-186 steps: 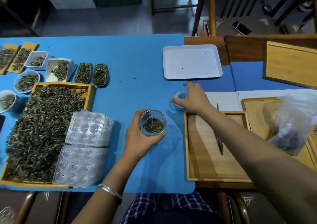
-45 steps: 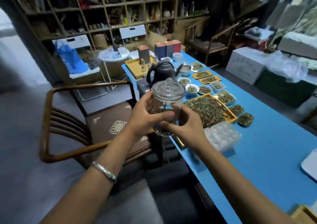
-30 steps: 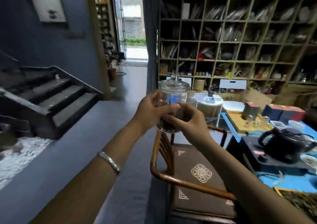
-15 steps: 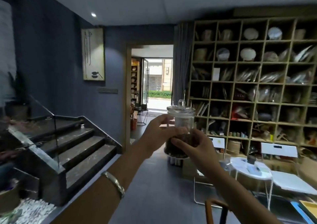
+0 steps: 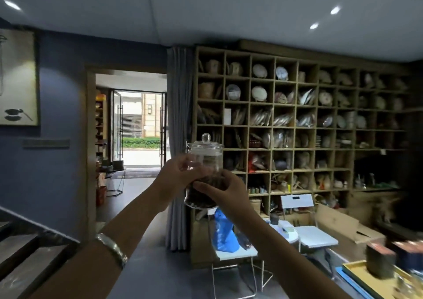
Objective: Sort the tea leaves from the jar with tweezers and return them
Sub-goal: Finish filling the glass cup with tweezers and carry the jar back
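You hold the clear lidded glass jar of dark tea leaves upright at chest height, your left hand and right hand wrapped around its sides.

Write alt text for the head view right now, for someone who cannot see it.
Both hands, left hand and right hand, hold up a lidded glass jar with dark tea leaves at its bottom. Behind it stand a wall of cubby shelves and an open doorway.
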